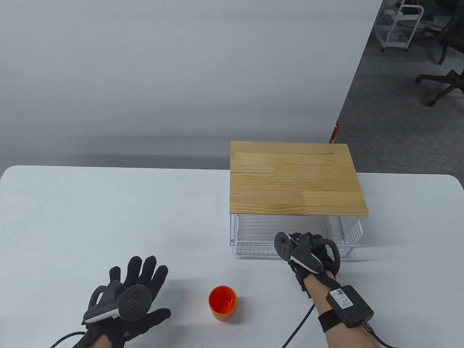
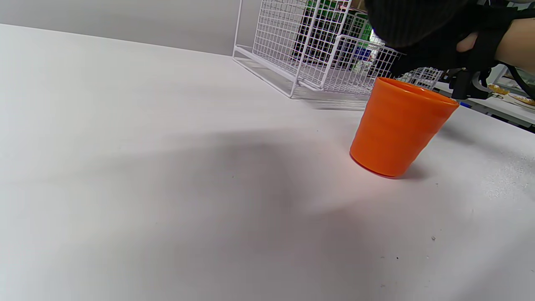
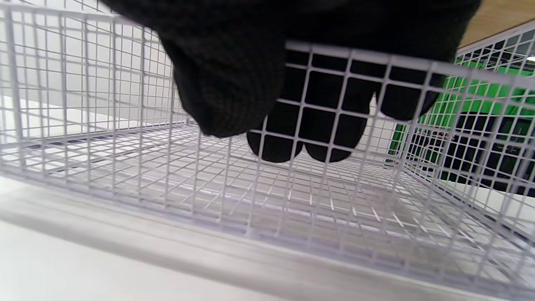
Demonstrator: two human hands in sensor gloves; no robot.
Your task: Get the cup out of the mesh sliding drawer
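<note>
- Right, I see the orange cup (image 1: 222,303) standing upright on the white table (image 1: 72,217), out of the drawer (image 1: 290,239) and near the front edge, between my two hands.
- My left hand (image 1: 130,301) is spread open above the table, fingers fanned, just left of the cup and holding nothing.
- Over on the right, my right hand (image 1: 308,253) is at the front of the white wire drawer; through the right wrist view the fingers (image 3: 292,142) hook over the front rim on the inside of the mesh, with the thumb (image 3: 228,92) on the outside, so it grips the front wall.
- That drawer is pulled partway out from under the wooden top (image 1: 295,177), and the bottom I can see through the mesh is bare wire.
- From the left wrist view the cup (image 2: 399,125) sits well apart from the wire frame (image 2: 309,46) behind it, with open tabletop between them.
- Off past the table's far right, office chairs (image 1: 440,78) and a white cart (image 1: 400,23) stand on grey floor.
</note>
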